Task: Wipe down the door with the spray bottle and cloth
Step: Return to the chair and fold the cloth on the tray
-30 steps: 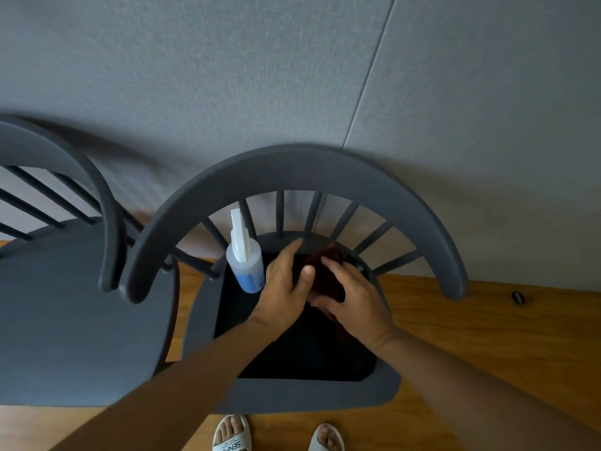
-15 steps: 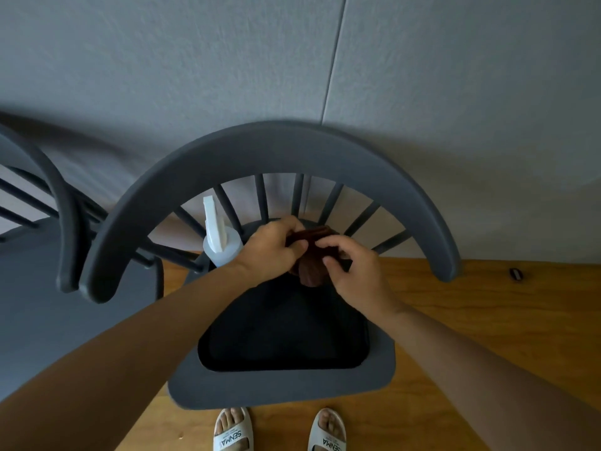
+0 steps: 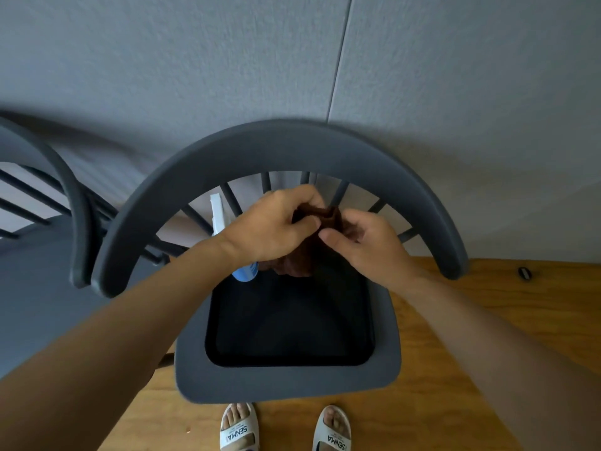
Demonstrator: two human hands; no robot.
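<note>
Both of my hands are on the cloth [image 3: 320, 222], a dark brown rag held above the back edge of the chair seat [image 3: 289, 382]. My left hand [image 3: 276, 227] has its fingers curled over the top of the cloth, thumb pressed in beneath. My right hand [image 3: 364, 242] pinches the opposite side between thumb and fingers. The bulk of the cloth hangs bunched between and below the two hands, and its lower folds look to be just above the black seat pad [image 3: 289, 320], though I cannot tell whether they touch it. I judge I am gathering or unfolding it into a usable pad, which is why both hands are needed.

The spray bottle [image 3: 224, 236] stands at the back left corner of the seat, white nozzle up, blue lower body partly hidden behind my left wrist. It is untouched; in my judgement it is parked there within reach until the cloth is ready.

The chair's curved backrest [image 3: 276, 148] arcs around the work, close to the grey wall [image 3: 195, 60]. A second chair [image 3: 39, 288] stands just beside it on the left. My sandalled feet [image 3: 239, 428] are at the seat's front edge on the wooden floor [image 3: 487, 320].

No door is identifiable. Spraying and wiping are not yet begun.
</note>
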